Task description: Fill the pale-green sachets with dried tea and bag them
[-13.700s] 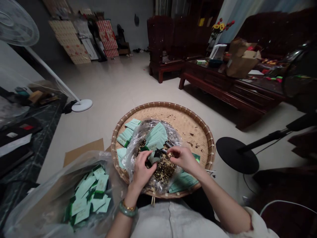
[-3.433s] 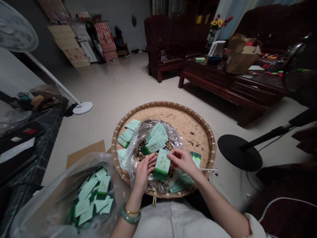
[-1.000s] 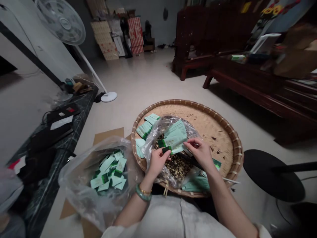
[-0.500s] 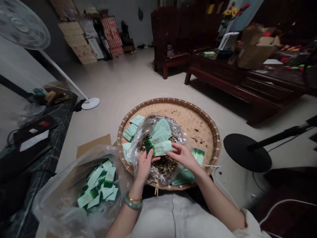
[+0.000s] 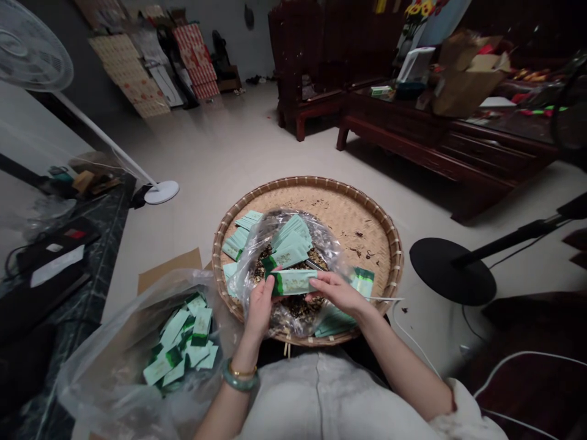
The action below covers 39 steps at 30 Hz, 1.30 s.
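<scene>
Ahead of my hands the room opens out: a pale tiled floor [image 5: 220, 146] runs back to a dark carved wooden settee [image 5: 312, 67] and a low dark-wood table [image 5: 413, 122], and well to the left of my hands stands a black stone-topped desk [image 5: 41, 360]. Right under my hands lies a wide round woven bamboo tray [image 5: 321, 181], with a clear plastic bag [image 5: 241, 278] slumped across it, holding a dark crumbly mix of dried flakes [image 5: 293, 310] and a fan of mint-green packets [image 5: 288, 241] just beyond my fingers. Near my left hand, a second clear plastic bag [image 5: 114, 360] sits beside the tray, full of loose packets. What has just changed is the single mint-green sachet with a dark green end [image 5: 293, 282]: it has swung from a slant to lying nearly level, stretched between my hands just above the dark mix. My left hand [image 5: 259, 308] pinches its dark green end and my right hand [image 5: 337, 292] its pale end, so both are close together and clamped on it.
</scene>
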Each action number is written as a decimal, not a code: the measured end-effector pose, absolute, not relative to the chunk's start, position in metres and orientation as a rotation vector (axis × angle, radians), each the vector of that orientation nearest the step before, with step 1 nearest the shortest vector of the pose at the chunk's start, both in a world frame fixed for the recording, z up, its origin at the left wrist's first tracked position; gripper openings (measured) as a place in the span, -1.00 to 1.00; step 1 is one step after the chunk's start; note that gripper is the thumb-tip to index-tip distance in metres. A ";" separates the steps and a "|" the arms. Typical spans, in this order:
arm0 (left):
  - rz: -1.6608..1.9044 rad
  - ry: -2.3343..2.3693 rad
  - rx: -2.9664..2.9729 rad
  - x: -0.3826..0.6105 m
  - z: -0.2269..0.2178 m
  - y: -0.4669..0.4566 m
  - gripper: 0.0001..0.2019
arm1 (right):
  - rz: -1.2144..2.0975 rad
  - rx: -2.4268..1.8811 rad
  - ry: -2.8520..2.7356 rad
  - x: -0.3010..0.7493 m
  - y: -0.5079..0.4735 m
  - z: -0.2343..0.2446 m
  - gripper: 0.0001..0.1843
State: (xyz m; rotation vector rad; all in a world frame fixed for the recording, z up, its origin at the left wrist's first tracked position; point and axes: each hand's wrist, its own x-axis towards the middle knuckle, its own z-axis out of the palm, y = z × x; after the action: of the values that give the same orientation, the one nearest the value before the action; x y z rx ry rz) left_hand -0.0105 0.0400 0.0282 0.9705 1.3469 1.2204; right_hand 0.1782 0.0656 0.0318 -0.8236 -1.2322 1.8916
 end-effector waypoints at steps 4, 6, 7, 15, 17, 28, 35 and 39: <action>1.286 1.611 1.820 -0.012 0.035 0.031 -0.39 | 1.812 -0.887 -1.341 0.178 0.064 0.034 -0.57; 1.078 1.584 2.207 -0.013 0.040 0.028 -0.44 | 1.728 -0.900 -1.427 0.176 0.062 0.036 -0.55; 0.983 1.556 2.326 -0.013 0.041 0.028 -0.46 | 1.683 -0.903 -1.478 0.175 0.061 0.037 -0.54; 0.967 1.404 2.302 -0.011 0.036 0.034 -0.44 | 1.646 -0.910 -1.547 0.176 0.054 0.048 -0.55; 1.019 1.450 2.231 -0.013 0.034 0.035 -0.49 | 1.651 -0.928 -1.381 0.180 0.056 0.046 -0.54; 1.135 1.610 1.996 -0.028 0.031 0.043 -0.54 | 0.858 -1.382 -2.216 0.190 0.042 0.003 -0.50; 1.135 1.580 1.990 -0.029 0.027 0.042 -0.54 | 0.674 -1.653 -2.430 0.171 0.044 -0.004 -0.39; 1.132 1.573 1.984 -0.030 0.024 0.043 -0.54 | 0.719 -1.619 -2.425 0.170 0.046 -0.008 -0.42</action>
State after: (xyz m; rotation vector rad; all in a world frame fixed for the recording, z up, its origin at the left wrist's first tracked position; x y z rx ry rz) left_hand -0.0297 0.0427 0.0237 1.9836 1.5731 1.1317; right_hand 0.1704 0.0463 -0.0083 -1.6192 -2.4251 0.7194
